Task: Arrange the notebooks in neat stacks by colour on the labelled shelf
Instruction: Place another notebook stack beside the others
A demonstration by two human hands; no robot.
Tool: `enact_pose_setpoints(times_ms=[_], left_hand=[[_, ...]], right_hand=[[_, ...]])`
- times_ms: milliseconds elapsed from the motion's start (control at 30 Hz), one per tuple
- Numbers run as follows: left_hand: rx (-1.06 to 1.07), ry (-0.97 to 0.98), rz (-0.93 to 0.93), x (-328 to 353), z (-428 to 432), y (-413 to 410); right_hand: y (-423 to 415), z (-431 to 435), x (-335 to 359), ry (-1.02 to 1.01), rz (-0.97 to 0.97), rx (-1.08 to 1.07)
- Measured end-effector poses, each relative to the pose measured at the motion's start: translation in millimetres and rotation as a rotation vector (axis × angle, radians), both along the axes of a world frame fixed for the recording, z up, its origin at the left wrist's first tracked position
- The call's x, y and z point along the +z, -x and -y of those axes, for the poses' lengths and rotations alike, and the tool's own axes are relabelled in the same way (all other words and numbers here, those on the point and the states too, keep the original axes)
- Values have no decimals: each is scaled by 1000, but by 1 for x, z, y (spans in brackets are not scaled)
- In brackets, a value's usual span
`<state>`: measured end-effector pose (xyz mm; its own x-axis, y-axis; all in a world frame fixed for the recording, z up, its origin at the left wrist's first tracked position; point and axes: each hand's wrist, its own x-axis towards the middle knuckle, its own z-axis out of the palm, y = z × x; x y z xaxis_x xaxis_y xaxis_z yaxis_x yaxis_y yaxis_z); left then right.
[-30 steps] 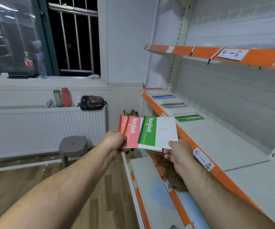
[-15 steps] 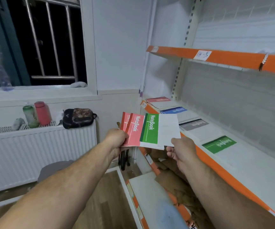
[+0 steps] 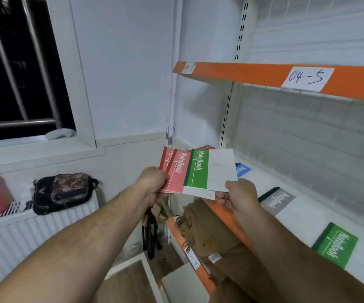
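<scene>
We grip the fanned notebooks (image 3: 195, 171) by their edges, left hand (image 3: 153, 183) and right hand (image 3: 240, 194) pinching, probably light, floppy, slippery.

A shop storeroom: orange-edged slotted shelving (image 3: 242, 73) with handwritten number labels (image 3: 307, 78), beside a radiator (image 3: 34, 237).

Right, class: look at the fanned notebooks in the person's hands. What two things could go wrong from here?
1. The right hand pinches just a corner of the green notebook, held in the air; it might slip and drop.
2. The grey notebook lies between it and the green stack, so it could land on the wrong colour.
</scene>
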<state>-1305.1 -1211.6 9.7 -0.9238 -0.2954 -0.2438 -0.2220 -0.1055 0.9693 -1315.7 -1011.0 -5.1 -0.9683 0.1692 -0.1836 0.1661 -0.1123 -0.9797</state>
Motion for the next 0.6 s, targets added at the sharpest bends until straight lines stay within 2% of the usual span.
enact_pose_setpoints(times_ms=[267, 600], left_hand=[[-127, 50, 23, -3, -4, 114], [-393, 78, 70, -7, 10, 229]], right_hand=[[80, -9, 0, -48, 18, -163], [145, 6, -5, -71, -12, -389]])
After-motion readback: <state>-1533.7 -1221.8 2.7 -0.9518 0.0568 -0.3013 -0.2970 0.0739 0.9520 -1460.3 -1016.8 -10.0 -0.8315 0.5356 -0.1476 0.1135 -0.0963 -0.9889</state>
